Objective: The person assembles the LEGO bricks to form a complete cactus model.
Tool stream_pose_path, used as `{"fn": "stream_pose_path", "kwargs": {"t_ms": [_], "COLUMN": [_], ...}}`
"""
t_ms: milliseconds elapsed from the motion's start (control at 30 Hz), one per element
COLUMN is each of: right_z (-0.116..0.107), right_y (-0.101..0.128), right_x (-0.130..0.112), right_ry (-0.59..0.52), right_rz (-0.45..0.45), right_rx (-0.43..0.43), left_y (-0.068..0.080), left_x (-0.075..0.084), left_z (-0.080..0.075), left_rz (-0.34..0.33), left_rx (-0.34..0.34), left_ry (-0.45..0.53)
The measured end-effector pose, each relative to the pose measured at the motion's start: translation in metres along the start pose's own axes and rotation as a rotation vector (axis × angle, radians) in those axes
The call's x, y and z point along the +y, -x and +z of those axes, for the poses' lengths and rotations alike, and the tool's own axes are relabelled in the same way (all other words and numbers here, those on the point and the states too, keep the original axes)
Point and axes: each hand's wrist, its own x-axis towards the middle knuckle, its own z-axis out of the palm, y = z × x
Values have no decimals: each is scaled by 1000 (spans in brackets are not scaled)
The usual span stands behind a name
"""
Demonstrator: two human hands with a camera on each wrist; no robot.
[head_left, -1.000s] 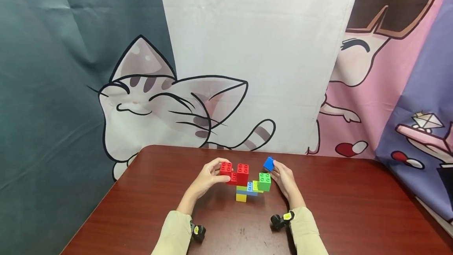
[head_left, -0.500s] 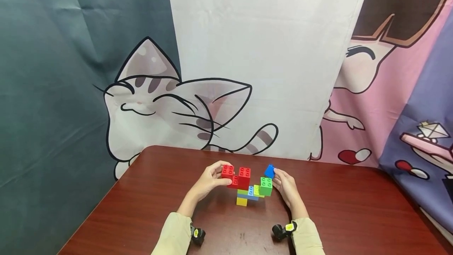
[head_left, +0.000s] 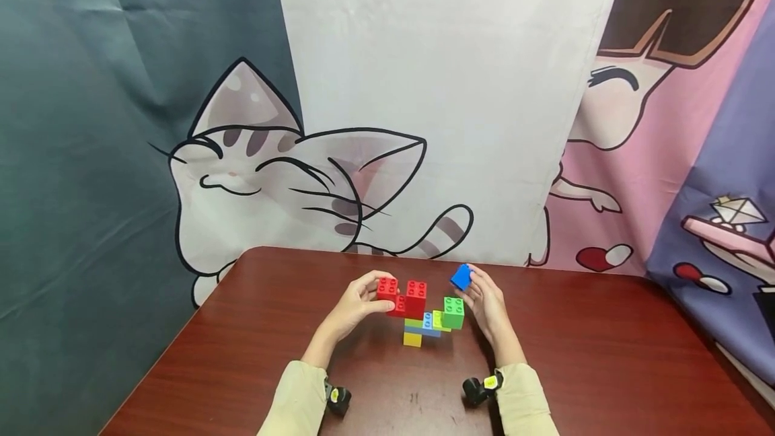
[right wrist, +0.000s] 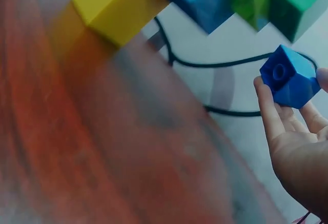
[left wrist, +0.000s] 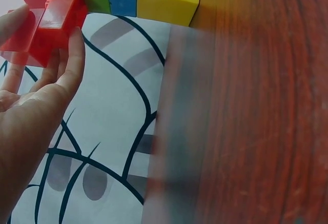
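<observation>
A toy brick structure stands on the table, with a yellow brick at its foot. Above that come blue and lime bricks, red bricks on the left and a green brick on the right. My left hand grips the leftmost red part between thumb and fingers. Fingers wrap under the red bricks in the left wrist view. In my right hand a loose blue brick with a slanted side is pinched, tilted, behind and above the green brick. Its hollow underside shows in the right wrist view.
The reddish-brown wooden table carries the structure. Behind its far edge hangs a printed cloth with a cartoon cat. A black camera is strapped to the left wrist, another to the right.
The blue brick has turned in my right fingers, tilting further over, and the right hand has shifted slightly. My left hand keeps its grip on the red bricks. The head view has wobbled a little.
</observation>
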Motion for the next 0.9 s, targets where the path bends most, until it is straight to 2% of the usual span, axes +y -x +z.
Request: {"fn": "stream_pose_path", "kwargs": {"t_ms": [167,367,633,900], "right_z": [8,19,39,58], "right_y": [4,11,23,33], "right_x": [-16,-35,-53,-63], "right_ry": [-28,1,105,232], "right_rz": [-52,-115,-194,-138], "right_rx": [-35,-65,-167,-259], "left_y": [-1,-1,0,-1], "left_x": [0,0,-1,0], "left_z": [-2,-1,0,1], "left_rz": [-2,-7,-12,-21], "left_rx": [2,-6,-5,0], "left_ry": [1,2,9,14]}}
